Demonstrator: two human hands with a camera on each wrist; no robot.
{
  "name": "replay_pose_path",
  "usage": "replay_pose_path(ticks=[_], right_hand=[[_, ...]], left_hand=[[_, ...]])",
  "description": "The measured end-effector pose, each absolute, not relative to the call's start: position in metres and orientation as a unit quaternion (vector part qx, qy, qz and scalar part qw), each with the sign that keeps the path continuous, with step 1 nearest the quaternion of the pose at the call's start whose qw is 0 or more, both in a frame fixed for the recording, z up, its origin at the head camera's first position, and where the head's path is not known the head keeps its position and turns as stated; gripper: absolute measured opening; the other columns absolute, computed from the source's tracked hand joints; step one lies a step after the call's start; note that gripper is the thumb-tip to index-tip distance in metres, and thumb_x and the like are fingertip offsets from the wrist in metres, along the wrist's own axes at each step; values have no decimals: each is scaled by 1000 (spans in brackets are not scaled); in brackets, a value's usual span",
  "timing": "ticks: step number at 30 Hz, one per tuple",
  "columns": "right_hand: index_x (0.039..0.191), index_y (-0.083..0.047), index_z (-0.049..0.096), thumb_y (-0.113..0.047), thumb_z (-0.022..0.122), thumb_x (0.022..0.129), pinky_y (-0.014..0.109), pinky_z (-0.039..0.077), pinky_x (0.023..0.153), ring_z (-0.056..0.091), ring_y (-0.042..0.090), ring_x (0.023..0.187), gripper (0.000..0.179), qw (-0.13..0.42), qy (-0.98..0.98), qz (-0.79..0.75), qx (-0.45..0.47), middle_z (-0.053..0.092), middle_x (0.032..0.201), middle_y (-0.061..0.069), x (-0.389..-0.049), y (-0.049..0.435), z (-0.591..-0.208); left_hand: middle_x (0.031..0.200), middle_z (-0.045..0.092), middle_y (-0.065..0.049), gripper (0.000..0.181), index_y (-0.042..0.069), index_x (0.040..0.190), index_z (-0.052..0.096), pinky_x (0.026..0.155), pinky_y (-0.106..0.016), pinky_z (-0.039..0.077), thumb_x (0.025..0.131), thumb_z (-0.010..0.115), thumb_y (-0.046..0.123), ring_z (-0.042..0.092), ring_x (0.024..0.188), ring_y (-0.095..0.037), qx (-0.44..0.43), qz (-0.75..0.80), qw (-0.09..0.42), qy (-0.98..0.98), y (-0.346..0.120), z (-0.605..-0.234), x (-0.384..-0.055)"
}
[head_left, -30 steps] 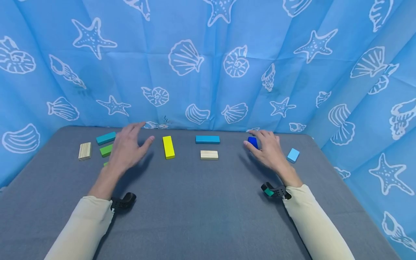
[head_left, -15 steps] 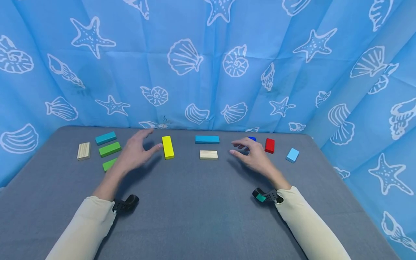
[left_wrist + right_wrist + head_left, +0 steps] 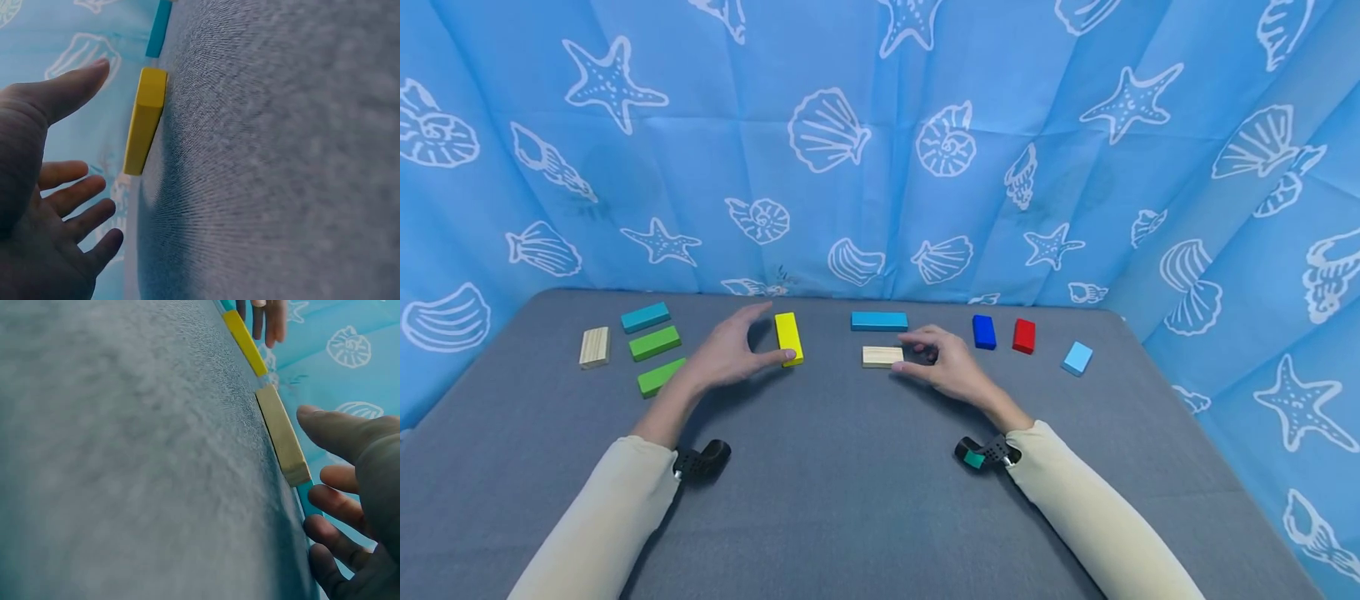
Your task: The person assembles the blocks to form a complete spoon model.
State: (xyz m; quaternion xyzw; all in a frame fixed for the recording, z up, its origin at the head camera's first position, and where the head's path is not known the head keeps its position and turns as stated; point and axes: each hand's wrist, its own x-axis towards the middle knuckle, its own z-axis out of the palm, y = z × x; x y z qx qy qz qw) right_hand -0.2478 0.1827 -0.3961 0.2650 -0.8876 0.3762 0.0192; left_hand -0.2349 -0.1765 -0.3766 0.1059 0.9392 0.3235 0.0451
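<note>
My left hand (image 3: pixel 727 350) hovers just left of the yellow block (image 3: pixel 787 333), its thumb overlapping the block's near end in the head view. In the left wrist view the fingers are spread and a gap shows between them and the yellow block (image 3: pixel 145 122). My right hand (image 3: pixel 946 363) is at the right end of the plain wooden block (image 3: pixel 880 357), thumb and fingers parted around that end. The right wrist view shows the wooden block (image 3: pixel 282 434) lying on the cloth, with nothing in the right hand (image 3: pixel 356 506). Behind it lies a teal block (image 3: pixel 878 322).
To the left lie another plain wooden block (image 3: pixel 595 347), a teal block (image 3: pixel 645 317) and two green blocks (image 3: pixel 655 342). On the right are a dark blue block (image 3: pixel 984 332), a red block (image 3: pixel 1024 336) and a light blue block (image 3: pixel 1077 358). A shell-patterned curtain (image 3: pixel 880 217) hangs behind the grey table (image 3: pixel 865 483).
My right hand has moved left from over the dark blue and red blocks to the wooden block, uncovering both. My left hand has moved right to the yellow block, uncovering the green blocks.
</note>
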Motion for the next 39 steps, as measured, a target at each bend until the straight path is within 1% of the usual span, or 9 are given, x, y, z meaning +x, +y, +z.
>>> replay_pose_path(ticks=[4,9,17,23,29,34,39], right_hand=[[127,-6,71,-25,83,87,40,49,86,60,24,103,45,21,-888,372,268,68,118,7,-252,179,-399],[123,-10,74,-25,81,88,47,42,91,56,26,108,38,21,-892,372,255,68,116,5,-253,177,-404],[119,-10,76,-23,81,89,46,40,92,54,26,108,33,34,-893,373,249,68,113,5,-253,175,-409],[118,-10,76,-22,81,89,45,40,91,54,26,108,32,40,-894,372,249,68,113,5,-252,174,-411],[117,-8,76,-21,81,88,45,41,89,54,26,106,32,50,-892,370,254,68,113,6,-252,173,-412],[117,-8,77,-21,82,88,45,41,89,54,26,105,32,54,-891,371,255,68,113,6,-252,173,-412],[117,-8,76,-20,82,88,45,41,89,54,26,106,32,50,-891,373,255,68,113,6,-252,174,-413]], left_hand=[[163,23,-25,106,4,160,25,115,-63,23,83,79,52,21,149,-46,103,326,68,937,-176,-378,-240],[163,22,-26,110,3,160,24,116,-63,23,80,83,49,21,149,-47,102,331,83,935,-177,-379,-244],[163,23,-24,112,5,160,25,115,-64,23,77,87,47,21,149,-45,91,326,110,935,-174,-382,-252],[162,29,-23,106,5,159,30,113,-68,21,78,86,45,23,148,-46,97,321,94,938,-173,-387,-255],[161,31,-21,104,7,158,34,112,-69,22,77,87,44,24,147,-46,92,340,80,933,-173,-386,-252],[160,35,-19,103,8,157,36,113,-66,25,76,89,42,28,147,-42,114,354,62,926,-162,-380,-244],[158,39,-15,101,8,155,40,115,-60,28,74,91,39,31,147,-37,146,372,59,915,-136,-371,-229]])
